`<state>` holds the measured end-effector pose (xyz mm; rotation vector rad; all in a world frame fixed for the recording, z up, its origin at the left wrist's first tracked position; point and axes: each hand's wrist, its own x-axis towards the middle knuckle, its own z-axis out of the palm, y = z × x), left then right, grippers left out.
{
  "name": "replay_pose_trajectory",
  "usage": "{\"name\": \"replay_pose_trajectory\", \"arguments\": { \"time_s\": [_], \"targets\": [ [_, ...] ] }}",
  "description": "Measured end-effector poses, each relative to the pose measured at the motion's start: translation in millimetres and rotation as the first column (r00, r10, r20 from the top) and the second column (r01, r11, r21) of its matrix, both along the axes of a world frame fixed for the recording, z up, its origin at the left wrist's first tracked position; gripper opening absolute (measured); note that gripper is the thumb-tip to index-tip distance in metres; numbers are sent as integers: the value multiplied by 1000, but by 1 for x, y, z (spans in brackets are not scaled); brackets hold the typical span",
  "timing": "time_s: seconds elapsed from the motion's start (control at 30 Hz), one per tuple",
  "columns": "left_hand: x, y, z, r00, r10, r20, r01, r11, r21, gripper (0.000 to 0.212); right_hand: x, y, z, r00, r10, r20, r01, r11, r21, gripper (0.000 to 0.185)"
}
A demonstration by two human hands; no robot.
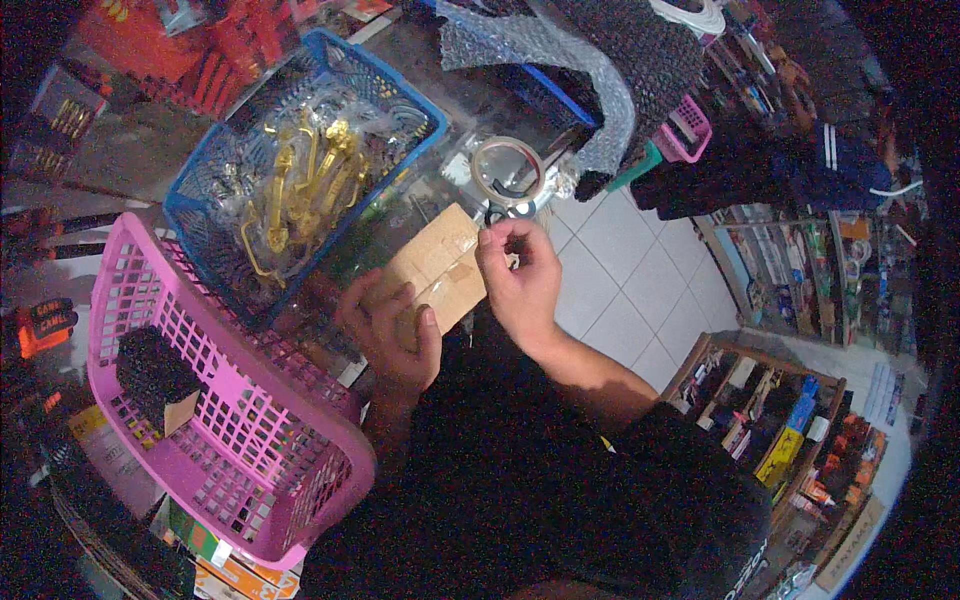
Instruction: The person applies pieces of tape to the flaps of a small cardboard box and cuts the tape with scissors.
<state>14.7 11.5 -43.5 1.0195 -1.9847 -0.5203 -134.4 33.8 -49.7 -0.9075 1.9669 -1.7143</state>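
A small brown cardboard box [442, 262] with clear tape along its seam lies between my hands. My left hand [401, 330] supports its lower left side, with fingers behind it and the thumb at the edge. My right hand [521, 274] pinches at the box's right end, thumb and forefinger together near the tape. Just beyond the right hand are a roll of clear tape [478, 176] and what look like scissors [517, 211], partly hidden. A blue plastic basket [375, 191] stands to the left, holding gold-coloured metal handles [330, 165] in clear plastic bags.
A pink plastic basket [232, 315] with a dark block stands near at left. Bubble wrap [607, 90] hangs over the far counter. At right are a tiled floor [619, 277] and a wooden compartment tray [705, 345]. Another person's dark sleeve [847, 161] shows at upper right.
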Motion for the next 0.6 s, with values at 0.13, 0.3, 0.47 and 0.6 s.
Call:
{"name": "replay_pose_trajectory", "arguments": {
  "time_s": [0.13, 0.3, 0.47, 0.6],
  "targets": [
    [0, 0, -5, 1000, 14, -5, -14, 1000, -4, 27, 1, -2, 12, 998, -2, 67, 4, 1000, -20, 10],
    [0, 0, -6, 1000, 27, -11, -27, 999, -32, 28, -2, -3, 12, 962, -27, -273, 9, 998, -66, 7],
    [-1, -3, -4, 1000, 6, -21, -7, 999, -36, 27, -3, 0, 15, 914, -7, -406, -2, 1000, -24, 6],
    [-2, -1, -8, 999, 22, -49, -22, 1000, -11, 27, -4, 2, 14, 911, 25, -412, -7, 999, 45, 7]
  ]
}}
